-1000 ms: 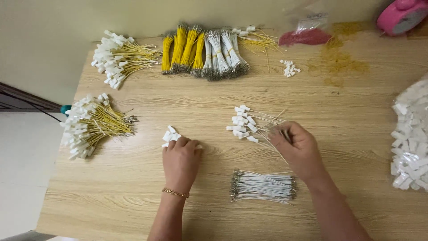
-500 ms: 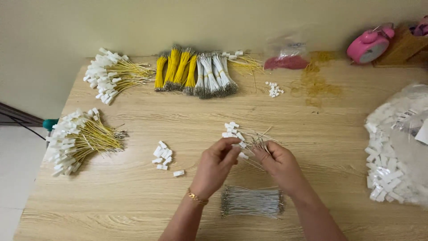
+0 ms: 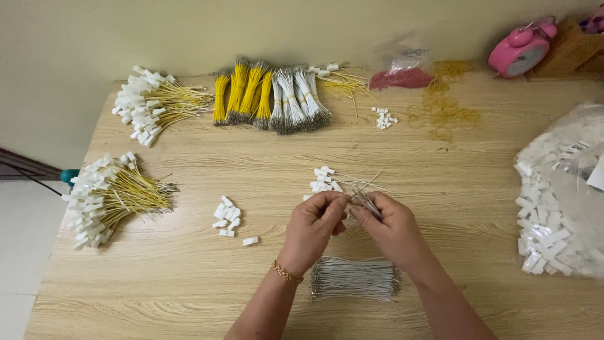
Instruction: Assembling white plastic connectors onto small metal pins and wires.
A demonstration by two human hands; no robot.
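Grey thin wires (image 3: 368, 204) now sit pinched in your right hand (image 3: 390, 230); your left hand (image 3: 314, 223) has left the small white plastic connectors (image 3: 228, 217) and closed in, fingertips meeting.

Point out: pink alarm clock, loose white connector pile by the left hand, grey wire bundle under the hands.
pink alarm clock (image 3: 521, 48), head view, on its pink body.
white connector pile (image 3: 226, 217), head view, middle of the pile.
grey wire bundle (image 3: 354, 278), head view, mid-length of the wires.
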